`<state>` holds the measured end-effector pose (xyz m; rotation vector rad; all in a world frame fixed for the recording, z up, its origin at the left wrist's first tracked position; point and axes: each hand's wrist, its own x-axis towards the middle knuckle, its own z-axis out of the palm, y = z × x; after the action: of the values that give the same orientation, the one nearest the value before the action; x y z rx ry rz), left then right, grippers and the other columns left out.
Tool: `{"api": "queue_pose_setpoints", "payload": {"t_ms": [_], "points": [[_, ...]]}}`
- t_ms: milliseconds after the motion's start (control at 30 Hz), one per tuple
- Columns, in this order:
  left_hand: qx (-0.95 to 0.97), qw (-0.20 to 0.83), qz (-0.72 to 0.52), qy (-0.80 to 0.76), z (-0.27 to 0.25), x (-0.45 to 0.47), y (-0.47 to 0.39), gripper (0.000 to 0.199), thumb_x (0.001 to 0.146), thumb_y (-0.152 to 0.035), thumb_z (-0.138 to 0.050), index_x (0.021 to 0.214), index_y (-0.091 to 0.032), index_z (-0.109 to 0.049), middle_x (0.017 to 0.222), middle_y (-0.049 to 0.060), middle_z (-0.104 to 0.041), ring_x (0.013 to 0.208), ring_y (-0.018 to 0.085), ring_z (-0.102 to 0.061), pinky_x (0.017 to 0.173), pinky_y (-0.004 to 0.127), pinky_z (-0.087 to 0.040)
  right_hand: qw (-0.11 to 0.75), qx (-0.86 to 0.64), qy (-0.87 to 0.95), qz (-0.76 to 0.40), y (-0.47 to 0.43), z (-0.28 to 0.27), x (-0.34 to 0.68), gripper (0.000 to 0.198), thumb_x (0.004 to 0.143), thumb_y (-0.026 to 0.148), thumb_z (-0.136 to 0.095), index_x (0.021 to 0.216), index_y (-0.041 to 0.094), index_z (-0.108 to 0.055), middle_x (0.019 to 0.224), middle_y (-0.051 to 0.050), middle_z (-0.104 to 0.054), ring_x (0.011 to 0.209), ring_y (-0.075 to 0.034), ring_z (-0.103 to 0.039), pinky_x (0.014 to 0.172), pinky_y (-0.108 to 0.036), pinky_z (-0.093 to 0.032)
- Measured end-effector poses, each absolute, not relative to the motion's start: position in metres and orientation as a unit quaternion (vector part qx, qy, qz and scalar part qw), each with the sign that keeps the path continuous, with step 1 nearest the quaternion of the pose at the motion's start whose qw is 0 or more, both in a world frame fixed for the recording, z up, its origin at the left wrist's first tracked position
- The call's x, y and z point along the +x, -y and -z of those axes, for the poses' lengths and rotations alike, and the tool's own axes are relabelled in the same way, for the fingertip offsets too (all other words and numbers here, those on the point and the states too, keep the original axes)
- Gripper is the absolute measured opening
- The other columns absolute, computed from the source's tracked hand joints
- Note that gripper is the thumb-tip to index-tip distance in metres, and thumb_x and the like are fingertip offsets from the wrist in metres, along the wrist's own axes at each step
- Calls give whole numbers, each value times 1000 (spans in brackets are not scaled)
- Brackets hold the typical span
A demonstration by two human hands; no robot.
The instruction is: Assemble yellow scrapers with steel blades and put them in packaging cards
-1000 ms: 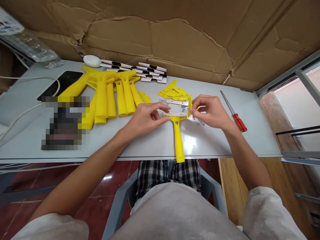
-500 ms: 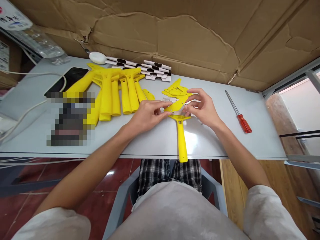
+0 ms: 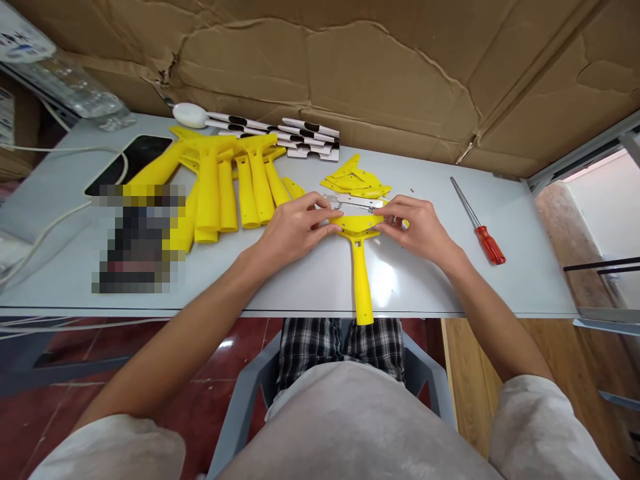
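Between my two hands is a flat yellow plastic plate (image 3: 356, 223) with small holes, lying level across the wide head of a yellow plastic handle (image 3: 362, 280). My left hand (image 3: 303, 227) pinches the plate's left end between thumb and fingers. At its right end, my right hand (image 3: 417, 225) grips it the same way. The handle points toward me, its end at the table's front edge. Just behind the plate lies a thin metal strip (image 3: 357, 202), partly hidden by my fingers. A pile of similar yellow plates (image 3: 353, 179) lies beyond it.
Several yellow handles (image 3: 227, 193) are heaped to the left, beside a dark phone-like device (image 3: 127, 160). A red-handled screwdriver (image 3: 483, 233) lies on the right. Black-and-white strips (image 3: 310, 137) and a white spoon (image 3: 190, 115) lie against the cardboard (image 3: 350, 73). A plastic bottle (image 3: 80, 90) is far left.
The yellow plate has turned from a slant to level and come down onto the handle's head. My right hand has moved slightly nearer to me and now grips the plate's right end.
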<state>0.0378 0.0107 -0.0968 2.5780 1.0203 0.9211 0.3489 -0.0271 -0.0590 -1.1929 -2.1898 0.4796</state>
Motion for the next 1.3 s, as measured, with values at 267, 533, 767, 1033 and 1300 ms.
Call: {"api": "queue_pose_setpoints", "payload": {"t_ms": [267,533,767,1033,1300], "points": [[878,123,-288,-363,96,39,-9,27,109,-42,-72,119,-23,-87,117,10,-84,98,25,-80,90,39,-62,240,-453,849,-129,27,66,352,30,103,33,-67,124,19,-85,116,-11,-72,101,-15,-68,94,-31,-58],[869,156,-284,-374,94,39,-6,28,107,-43,-74,122,-22,-85,117,10,-87,95,25,-81,92,39,-62,188,-464,856,-131,28,63,352,35,105,35,-64,128,18,-83,119,-13,-74,114,-22,-67,101,-39,-56],[869,154,-286,-374,96,39,-6,25,107,-39,-74,123,-22,-85,118,11,-87,96,26,-82,95,39,-63,193,-460,855,-143,29,63,352,30,107,31,-59,120,17,-83,117,-11,-77,112,-21,-65,100,-38,-54],[874,149,-274,-372,95,38,-7,25,109,-37,-71,124,-22,-85,119,11,-87,103,26,-83,98,39,-63,197,-455,855,-151,29,65,353,29,106,29,-59,117,18,-84,112,-10,-77,110,-21,-64,99,-38,-53],[874,158,-268,-373,93,38,-6,25,109,-38,-68,122,-23,-84,122,10,-88,107,28,-83,97,41,-63,204,-456,852,-154,29,66,354,29,106,29,-60,114,18,-85,112,-10,-77,110,-21,-65,98,-39,-55]]}}
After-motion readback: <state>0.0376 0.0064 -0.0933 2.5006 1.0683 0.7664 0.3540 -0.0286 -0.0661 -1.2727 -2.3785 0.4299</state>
